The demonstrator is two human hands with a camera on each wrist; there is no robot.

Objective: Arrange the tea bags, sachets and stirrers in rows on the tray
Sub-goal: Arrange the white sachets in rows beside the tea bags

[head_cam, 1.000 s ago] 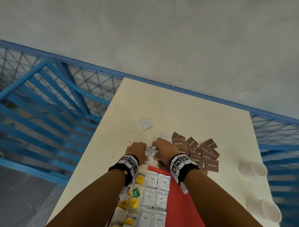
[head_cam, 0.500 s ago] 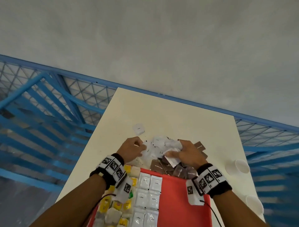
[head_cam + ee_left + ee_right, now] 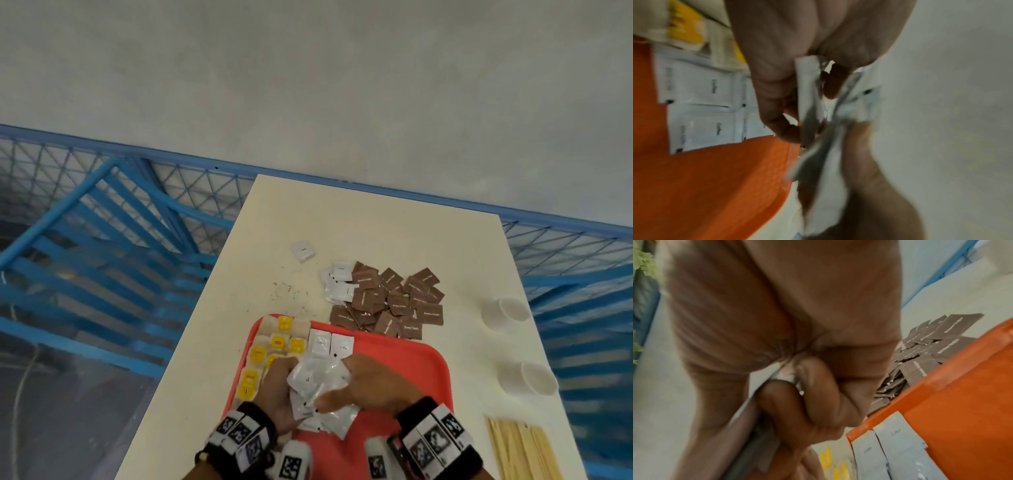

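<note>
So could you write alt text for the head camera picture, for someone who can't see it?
Both hands, left hand and right hand, hold a bunch of white sachets over a red tray partly filled with rows; brown sachets lie heaped on the table beyond.

A refreshment station set up beside blue railings, seen through my head camera.

I look down on a cream table (image 3: pixel 370 233) against a plain grey wall (image 3: pixel 308 75), with blue mesh fencing (image 3: pixel 102 212) alongside; paper cups (image 3: pixel 512 310), wooden stirrers (image 3: pixel 524 448) and brown sugar sachets (image 3: pixel 390 301) suggest a canteen or drinks corner.
</note>
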